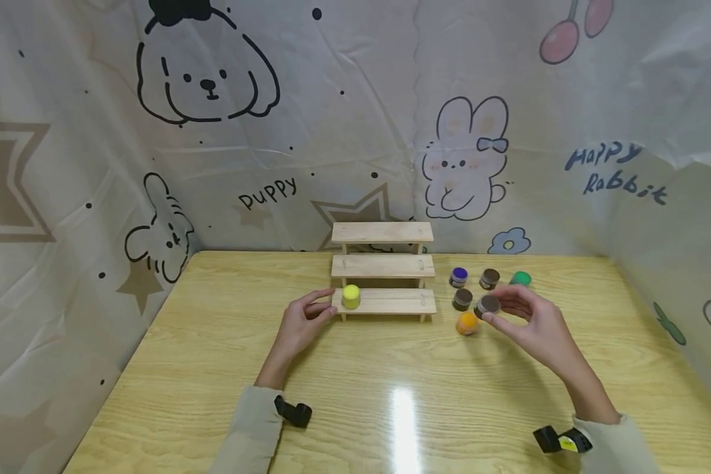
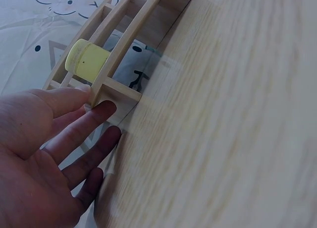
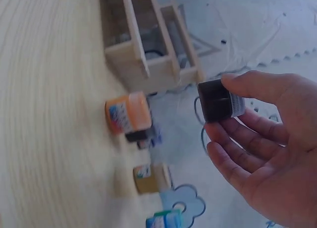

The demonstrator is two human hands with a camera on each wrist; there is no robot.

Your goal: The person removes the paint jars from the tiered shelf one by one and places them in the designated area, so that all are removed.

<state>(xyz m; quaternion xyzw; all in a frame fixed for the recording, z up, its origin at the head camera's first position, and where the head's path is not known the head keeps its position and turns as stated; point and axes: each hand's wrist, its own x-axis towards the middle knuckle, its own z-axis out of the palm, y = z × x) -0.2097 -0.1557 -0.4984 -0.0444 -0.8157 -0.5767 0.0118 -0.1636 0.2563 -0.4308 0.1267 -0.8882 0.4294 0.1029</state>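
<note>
A small wooden three-step display stand [image 1: 382, 266] stands against the back cloth, and a yellow paint jar [image 1: 351, 296] sits at the left of its lowest step. My left hand [image 1: 301, 324] holds that step's left end, thumb at the top edge and index finger below it in the left wrist view; the other fingers stay extended. Between the thumb and fingers of my right hand [image 1: 530, 321] is a dark paint jar [image 3: 217, 100], raised above the table and tilted sideways in the right wrist view. An orange paint jar [image 1: 467, 324] stands just left of this hand.
More small jars stand right of the stand: a purple one [image 1: 459, 277], a brown one [image 1: 489, 278], a dark one [image 1: 463, 299] and a green-topped one [image 1: 520, 279]. A printed cloth [image 1: 355, 131] borders the wooden table [image 1: 225, 368] at the back and sides.
</note>
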